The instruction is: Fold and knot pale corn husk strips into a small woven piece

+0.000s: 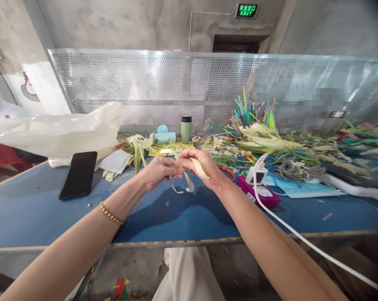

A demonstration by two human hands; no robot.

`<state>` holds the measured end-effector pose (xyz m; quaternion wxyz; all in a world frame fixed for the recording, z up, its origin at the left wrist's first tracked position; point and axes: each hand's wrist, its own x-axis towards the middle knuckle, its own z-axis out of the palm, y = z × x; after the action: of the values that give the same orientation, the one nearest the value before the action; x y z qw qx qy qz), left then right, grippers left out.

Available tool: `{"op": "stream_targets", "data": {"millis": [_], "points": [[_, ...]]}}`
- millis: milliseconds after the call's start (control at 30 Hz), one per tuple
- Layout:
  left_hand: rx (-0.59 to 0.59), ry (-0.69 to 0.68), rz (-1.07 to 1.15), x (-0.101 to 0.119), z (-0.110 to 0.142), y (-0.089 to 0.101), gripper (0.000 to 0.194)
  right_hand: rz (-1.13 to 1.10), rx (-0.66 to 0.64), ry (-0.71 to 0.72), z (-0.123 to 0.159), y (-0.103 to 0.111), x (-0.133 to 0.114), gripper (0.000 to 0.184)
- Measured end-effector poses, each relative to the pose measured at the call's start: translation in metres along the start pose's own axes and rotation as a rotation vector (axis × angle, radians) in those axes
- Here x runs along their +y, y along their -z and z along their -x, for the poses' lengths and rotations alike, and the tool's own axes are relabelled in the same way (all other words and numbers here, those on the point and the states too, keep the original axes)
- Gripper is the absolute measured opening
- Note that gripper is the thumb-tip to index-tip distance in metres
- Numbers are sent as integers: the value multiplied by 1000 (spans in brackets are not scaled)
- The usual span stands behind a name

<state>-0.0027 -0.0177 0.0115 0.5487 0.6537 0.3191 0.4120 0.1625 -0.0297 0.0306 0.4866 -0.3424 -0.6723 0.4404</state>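
Head view, centre: left hand (159, 170) and right hand (210, 165) pinch pale strips (200, 169), fingers closed, presumably for our control.
Phone (78, 175), centre-left: lies apart, likely leaving us room.

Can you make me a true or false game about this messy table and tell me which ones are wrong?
1. The left hand and right hand both hold pale, ribbon-like strips. True.
2. The gold beaded bracelet is on the right arm. False: the bracelet is on the left arm.
3. The black rectangular phone lies on the blue flat tabletop. True.
4. The light-green cylindrical bottle with a black lid has tipped over. False: the bottle stands upright.
5. The rectangular EXIT sign on the wall glows red. False: the sign's letters glow green.
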Motion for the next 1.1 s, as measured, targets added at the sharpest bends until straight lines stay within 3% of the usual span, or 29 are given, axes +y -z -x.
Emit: {"op": "stream_targets", "data": {"millis": [200,467,800,1100], "points": [[-42,7,-13,3,2,0,25,-65,-59,25,-1,0,4,37],[-9,-8,36,1,1,-3,24,-77,-17,5,-2,-1,4,33],[22,-1,-53,-5,-1,-7,15,-36,-54,-33,1,-3,9,23],[32,20,-52,-10,-2,-6,17,-35,-78,-50,4,-8,6,33]]}}
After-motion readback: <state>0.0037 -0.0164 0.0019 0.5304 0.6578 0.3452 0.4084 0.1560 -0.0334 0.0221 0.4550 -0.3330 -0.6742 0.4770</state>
